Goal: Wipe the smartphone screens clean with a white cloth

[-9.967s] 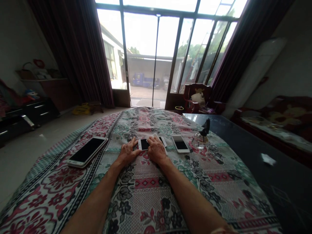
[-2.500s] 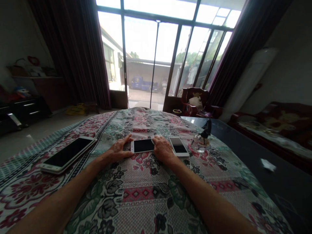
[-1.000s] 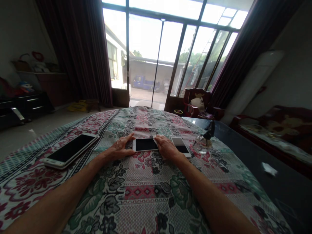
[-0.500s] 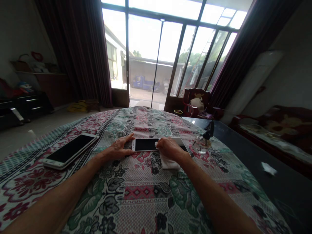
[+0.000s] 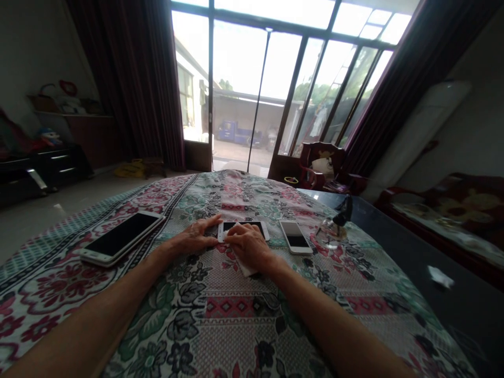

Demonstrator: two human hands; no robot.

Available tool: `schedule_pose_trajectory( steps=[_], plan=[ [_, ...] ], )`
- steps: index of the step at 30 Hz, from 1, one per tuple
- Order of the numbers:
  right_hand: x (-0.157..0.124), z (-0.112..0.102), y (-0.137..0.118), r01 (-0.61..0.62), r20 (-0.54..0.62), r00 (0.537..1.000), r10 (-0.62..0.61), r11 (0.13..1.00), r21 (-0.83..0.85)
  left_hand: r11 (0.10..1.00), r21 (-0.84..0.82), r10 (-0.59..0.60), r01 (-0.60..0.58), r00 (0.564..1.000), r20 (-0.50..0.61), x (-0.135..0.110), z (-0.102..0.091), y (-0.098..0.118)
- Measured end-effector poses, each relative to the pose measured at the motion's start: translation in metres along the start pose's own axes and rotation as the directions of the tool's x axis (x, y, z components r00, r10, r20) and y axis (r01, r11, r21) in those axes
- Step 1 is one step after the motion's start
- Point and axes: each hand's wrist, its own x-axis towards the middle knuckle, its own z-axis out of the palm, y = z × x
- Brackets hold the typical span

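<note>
– At the centre of the frame, where is the white phone (image 5: 252,227)?
– Flat on the floral cloth (image 5: 236,315). The left hand (image 5: 196,240), spread open, steadies its left end. The right hand (image 5: 249,245), fingers curled on a white wipe (image 5: 244,269), has slid from the right end across the screen, so wiping seems underway.

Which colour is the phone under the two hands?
The phone is white with a black screen, head view.

floral cloth (image 5: 236,310) carries large phone (image 5: 120,239) left, middle phone (image 5: 258,227), small white phone (image 5: 295,238), glass bottle (image 5: 332,232) right.
</note>
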Motion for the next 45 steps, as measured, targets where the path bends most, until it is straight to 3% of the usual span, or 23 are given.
schedule_pose_trajectory(
  steps=[4, 8, 13, 16, 19, 22, 27, 32, 35, 39, 45],
  plan=[
    [0.003, 0.003, -0.008, 0.046, 0.026, 0.999, -0.046, 0.999, 0.006, 1.0, 0.003, 0.028, -0.028, 0.999, -0.026, 0.002, 0.003, -0.007],
    [0.002, -0.007, -0.001, 0.003, 0.053, 0.999, -0.003, 1.0, 0.004, 1.0, 0.013, 0.026, -0.026, 0.999, -0.03, 0.003, 0.006, -0.011],
    [-0.006, -0.034, 0.025, -0.097, 0.139, 0.986, 0.093, 0.995, 0.017, 0.999, 0.016, 0.031, -0.03, 0.999, -0.034, 0.004, 0.006, -0.012],
    [-0.012, -0.05, 0.046, -0.097, 0.197, 0.976, 0.09, 0.995, 0.029, 0.999, 0.011, 0.034, -0.033, 0.999, -0.03, 0.004, 0.006, -0.014],
    [-0.017, -0.055, 0.06, -0.117, 0.213, 0.971, 0.112, 0.993, 0.007, 0.999, 0.008, 0.037, -0.036, 0.999, -0.033, 0.004, 0.007, -0.016],
    [-0.016, -0.045, 0.057, -0.068, 0.164, 0.984, 0.064, 0.998, 0.018, 0.999, 0.013, 0.033, -0.033, 0.998, -0.044, 0.004, 0.007, -0.016],
    [-0.004, -0.014, 0.021, 0.109, 0.042, 0.993, -0.111, 0.993, 0.054, 0.999, 0.035, 0.042, -0.04, 0.998, -0.048, 0.004, 0.008, -0.014],
    [0.003, 0.003, -0.002, 0.16, 0.064, 0.985, -0.163, 0.986, 0.041, 0.998, 0.062, 0.032, -0.03, 0.999, -0.03, 0.003, 0.006, -0.012],
    [0.002, 0.002, 0.004, 0.107, 0.028, 0.994, -0.109, 0.993, 0.044, 0.997, 0.061, 0.039, -0.036, 0.998, -0.045, 0.004, 0.007, -0.012],
    [-0.002, -0.005, 0.023, -0.073, -0.032, 0.997, 0.073, 0.997, 0.014, 0.998, 0.041, 0.04, -0.038, 0.998, -0.05, 0.005, 0.008, -0.015],
    [-0.005, -0.007, 0.044, -0.343, -0.084, 0.938, 0.335, 0.934, -0.102, 0.998, 0.026, 0.065, -0.063, 0.995, -0.079, 0.006, 0.011, -0.022]
  ],
)
